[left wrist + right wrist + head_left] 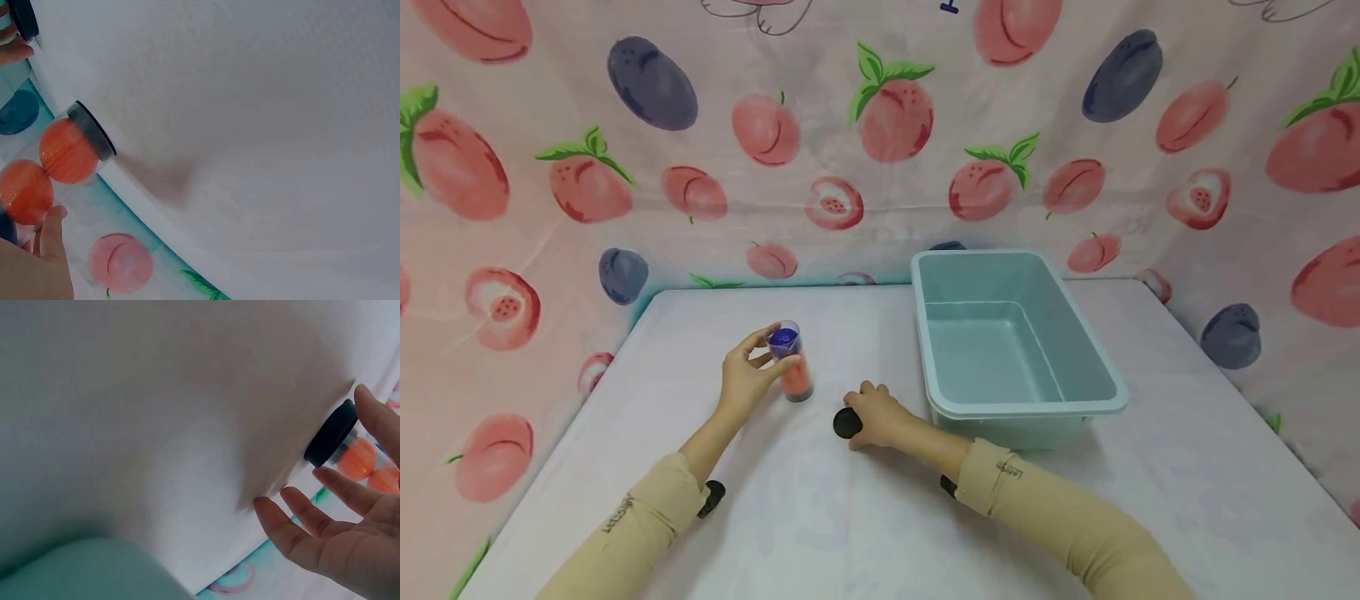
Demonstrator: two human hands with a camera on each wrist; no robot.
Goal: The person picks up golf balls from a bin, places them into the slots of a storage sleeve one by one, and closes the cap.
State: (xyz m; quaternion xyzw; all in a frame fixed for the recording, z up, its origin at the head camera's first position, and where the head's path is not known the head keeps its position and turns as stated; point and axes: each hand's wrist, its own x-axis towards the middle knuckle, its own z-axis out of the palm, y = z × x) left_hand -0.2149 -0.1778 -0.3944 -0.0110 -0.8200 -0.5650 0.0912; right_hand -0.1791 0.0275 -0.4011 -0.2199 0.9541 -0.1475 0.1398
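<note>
My left hand (748, 375) grips a clear tube (795, 379) between thumb and fingers. Inside the tube are orange balls (70, 150), and a blue ball (783, 337) sits at its open top. A dark cap (92, 129) closes the bottom end; whether it rests on the table cannot be told. To the right of the tube, my right hand (880, 417) holds a round black lid (847, 423) by its edge, between thumb and index finger. The right wrist view shows the lid (331, 433) edge-on near the white cloth, with the other fingers spread below.
A pale blue-green plastic bin (1018, 412) stands on the white-covered table (865, 533), just right of my right hand. Its near left corner is close to my right forearm. Behind the table hangs a cloth (835, 125) printed with peaches and plums.
</note>
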